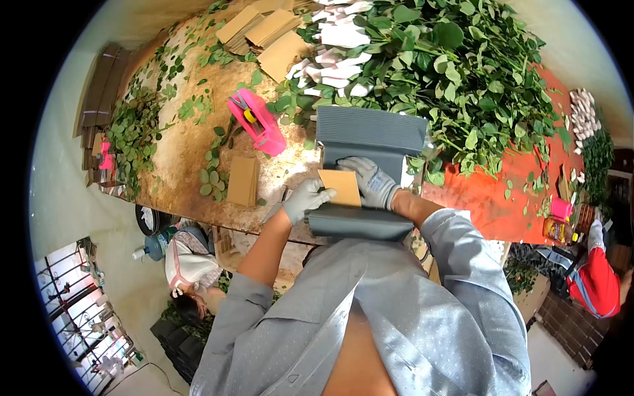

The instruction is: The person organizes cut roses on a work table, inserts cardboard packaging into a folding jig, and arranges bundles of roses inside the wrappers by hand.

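Observation:
A tan cardboard piece lies over the dark grey ribbed holder in front of my body. My left hand, in a light grey glove, pinches the card's left edge between thumb and fingers. My right hand, gloved too, rests inside the holder at the card's right side, its fingers reaching behind the card's top edge; what its fingertips press on is hidden. Left of the holder lies a pink tape dispenser with a yellow core. A small stack of cardboard sits below it on the worn table.
Leafy stems with white-wrapped bundles are heaped at the back right. More cardboard lies at the back. Loose leaves cover the left side. A bottle stands far right. One person is lower left, another far right.

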`<state>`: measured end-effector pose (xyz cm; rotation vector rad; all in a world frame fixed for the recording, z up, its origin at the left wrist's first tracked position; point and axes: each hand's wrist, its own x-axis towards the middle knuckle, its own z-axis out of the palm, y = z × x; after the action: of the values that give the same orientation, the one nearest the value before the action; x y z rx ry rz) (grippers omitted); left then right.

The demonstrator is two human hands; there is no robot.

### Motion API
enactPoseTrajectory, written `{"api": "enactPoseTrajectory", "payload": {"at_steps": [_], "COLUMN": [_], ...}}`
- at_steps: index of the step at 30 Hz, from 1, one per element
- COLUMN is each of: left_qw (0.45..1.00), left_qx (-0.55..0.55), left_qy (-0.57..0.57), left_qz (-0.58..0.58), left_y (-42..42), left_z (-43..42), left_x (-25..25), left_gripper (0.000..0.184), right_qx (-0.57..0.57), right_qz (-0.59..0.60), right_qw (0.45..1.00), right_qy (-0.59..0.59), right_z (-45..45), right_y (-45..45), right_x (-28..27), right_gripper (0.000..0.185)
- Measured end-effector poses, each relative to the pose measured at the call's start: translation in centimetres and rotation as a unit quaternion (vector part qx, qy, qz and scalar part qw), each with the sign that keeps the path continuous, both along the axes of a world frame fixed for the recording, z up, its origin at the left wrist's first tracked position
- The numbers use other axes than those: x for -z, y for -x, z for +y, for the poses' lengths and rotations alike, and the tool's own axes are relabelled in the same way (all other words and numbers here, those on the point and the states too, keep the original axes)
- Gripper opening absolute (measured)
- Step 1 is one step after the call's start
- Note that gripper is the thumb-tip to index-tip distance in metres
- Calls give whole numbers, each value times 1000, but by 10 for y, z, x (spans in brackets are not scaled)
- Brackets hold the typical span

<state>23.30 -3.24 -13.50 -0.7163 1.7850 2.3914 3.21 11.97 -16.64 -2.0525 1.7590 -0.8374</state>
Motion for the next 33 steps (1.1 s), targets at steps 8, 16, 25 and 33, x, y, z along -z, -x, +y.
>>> {"api": "enactPoseTrajectory", "payload": {"at_steps": [8,16,25,33], "left_qw": [928,873,671,658], "left_qx": [109,274,370,379], "left_qy": [347,399,642,651], "left_qz": [-79,-64,-23,-13], "left_y": [16,2,-20,-22], "left_z": [-6,-24,-14,-13], "left_x": [0,-25,-17,-19], "left_gripper": [31,40,50,52], "right_qx": [-19,295,263,253], "right_qz": [-134,-305,-81,-84], "right_qw": [975,795,823,797], "right_qy": [-179,-433,-497,-542], "right_z": [-9,-2,-35,-43], "right_y": [14,8,3,-2], "right_x": [-21,-23,-49,-65], "right_gripper": [47,44,39,37]}}
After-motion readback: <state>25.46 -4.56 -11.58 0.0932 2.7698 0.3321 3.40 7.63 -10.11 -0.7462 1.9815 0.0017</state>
